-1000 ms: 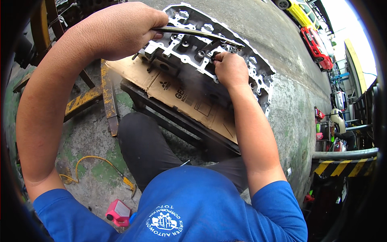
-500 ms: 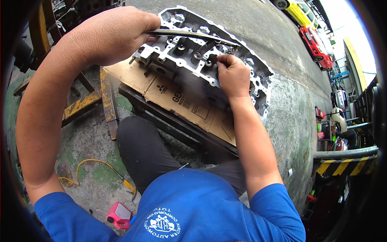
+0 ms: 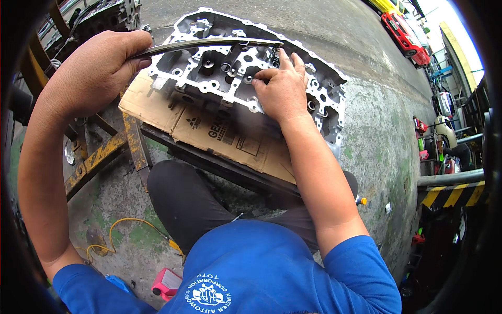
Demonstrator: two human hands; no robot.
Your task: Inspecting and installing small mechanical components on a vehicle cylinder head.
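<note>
A grey aluminium cylinder head (image 3: pixel 209 68) lies on a flattened cardboard sheet (image 3: pixel 157 107) over a dark metal stand. My left hand (image 3: pixel 97 73) grips the near end of a long, thin metal bar (image 3: pixel 209 44) that reaches right across the head's top. My right hand (image 3: pixel 282 89) rests on the head's middle, fingertips pinched at a small part by the bar's far end; what they pinch is too small to tell.
A rusty yellow steel frame (image 3: pixel 99 157) stands at the left. A yellow hose (image 3: pixel 130 230) and a pink container (image 3: pixel 166 282) lie on the stained concrete floor. Red and yellow cars (image 3: pixel 402 31) are parked far right, beside a black-and-yellow striped barrier (image 3: pixel 455 193).
My right hand has shifted left along the cylinder head toward the bar's far end. My left hand keeps hold of the bar, which has stayed stretched across the head.
</note>
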